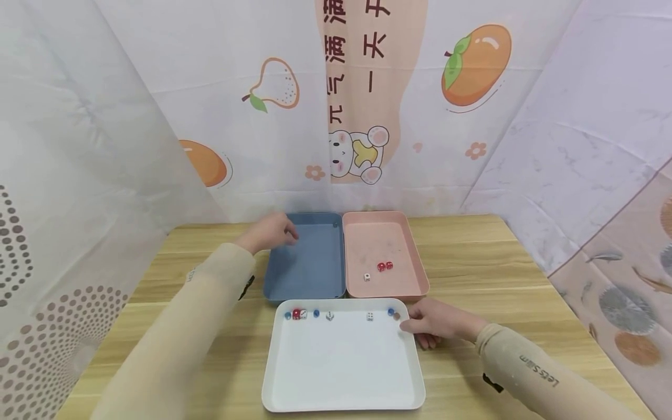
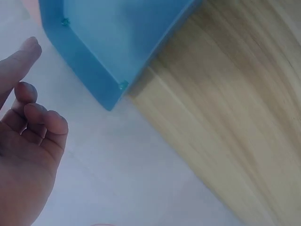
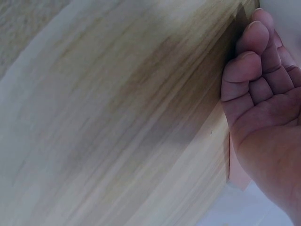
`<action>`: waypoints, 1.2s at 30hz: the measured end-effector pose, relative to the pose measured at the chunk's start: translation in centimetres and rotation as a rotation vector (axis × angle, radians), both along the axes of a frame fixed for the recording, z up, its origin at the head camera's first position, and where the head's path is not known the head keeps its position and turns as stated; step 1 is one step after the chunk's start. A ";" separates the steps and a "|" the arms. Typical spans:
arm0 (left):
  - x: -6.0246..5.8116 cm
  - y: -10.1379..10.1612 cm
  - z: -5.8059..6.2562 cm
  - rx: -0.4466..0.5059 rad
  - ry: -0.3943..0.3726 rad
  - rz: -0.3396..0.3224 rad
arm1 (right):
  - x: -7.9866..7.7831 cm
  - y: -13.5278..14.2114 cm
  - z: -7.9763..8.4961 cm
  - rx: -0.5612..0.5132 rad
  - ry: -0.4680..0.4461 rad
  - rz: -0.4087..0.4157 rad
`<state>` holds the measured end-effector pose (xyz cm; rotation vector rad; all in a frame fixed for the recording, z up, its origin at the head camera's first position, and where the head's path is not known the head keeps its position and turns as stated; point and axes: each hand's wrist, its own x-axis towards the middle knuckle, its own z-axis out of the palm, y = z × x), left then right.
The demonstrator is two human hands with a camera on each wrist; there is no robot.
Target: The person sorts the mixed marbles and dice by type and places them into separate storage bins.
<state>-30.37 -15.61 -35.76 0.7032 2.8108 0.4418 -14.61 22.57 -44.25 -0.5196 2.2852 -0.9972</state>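
Note:
My left hand [image 1: 270, 231] hovers over the left rim of the blue tray [image 1: 307, 268], blurred, with fingers loosely bent and nothing seen between them. In the left wrist view, one green bead [image 2: 123, 85] lies in a corner of that tray and another green bead [image 2: 65, 21] in a second corner. At the upper right rim of the white tray [image 1: 343, 367] is my right hand [image 1: 438, 322], its fingertips reaching over the edge close to a brown bead [image 1: 396, 317] and a blue bead [image 1: 391, 312]. Its other fingers curl loosely outside the tray.
Along the white tray's far side lie a red die [image 1: 296, 314], several white dice [image 1: 329, 316] and more blue beads [image 1: 316, 313]. The pink tray [image 1: 367, 233] holds two red dice [image 1: 381, 266] and a white die [image 1: 367, 277]. A printed curtain [image 1: 252, 146] hangs behind the wooden table [image 1: 472, 251].

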 end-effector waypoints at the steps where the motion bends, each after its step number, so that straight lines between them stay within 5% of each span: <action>1: 0.3 0.0 0.2 -0.001 -0.002 -0.002 | 0.0 0.0 0.0 -0.004 -0.003 0.001; 15: 6.3 -0.3 0.4 -0.018 -0.008 -0.096 | -0.3 0.3 0.0 -0.017 -0.007 0.026; 25: 9.7 -0.5 -1.1 0.063 -0.028 -0.177 | -0.2 0.1 -0.1 -0.017 -0.010 0.014; 36: 12.1 -0.9 -3.1 0.024 0.046 -0.246 | -0.1 0.1 -0.1 -0.003 -0.003 0.002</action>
